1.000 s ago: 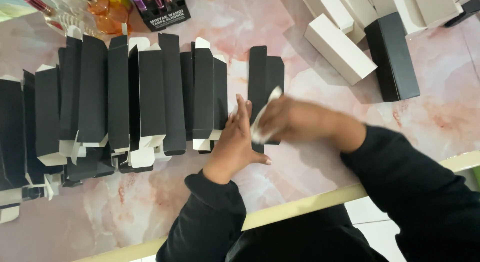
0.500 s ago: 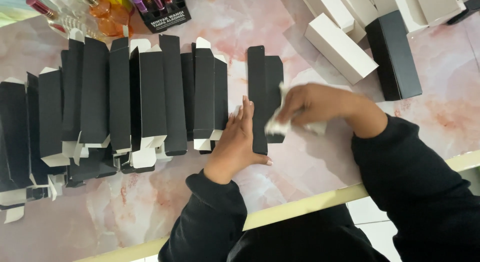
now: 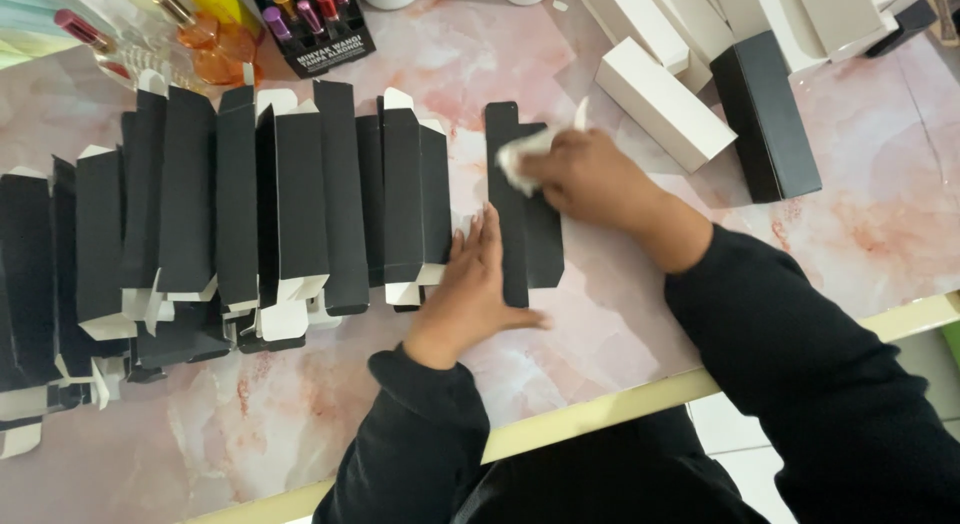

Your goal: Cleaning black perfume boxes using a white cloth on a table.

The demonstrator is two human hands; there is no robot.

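A flat black carton blank (image 3: 524, 244) lies on the pink marbled table (image 3: 600, 324), apart from the row to its left. My left hand (image 3: 472, 284) presses flat on the table against the blank's left edge, fingers together. My right hand (image 3: 585, 176) grips a crumpled white cloth (image 3: 522, 160) and holds it on the upper part of the blank. Both arms wear black sleeves.
Several overlapping flat black cartons with white flaps (image 3: 240, 204) lie in a row at left. Assembled white boxes (image 3: 664, 102) and a black box (image 3: 764, 114) lie at the back right. Small bottles (image 3: 200, 34) and a dark display box (image 3: 318, 24) stand at the back left.
My right hand with the cloth has moved from the blank's lower part up and away to its upper end. The left hand has stayed in place.
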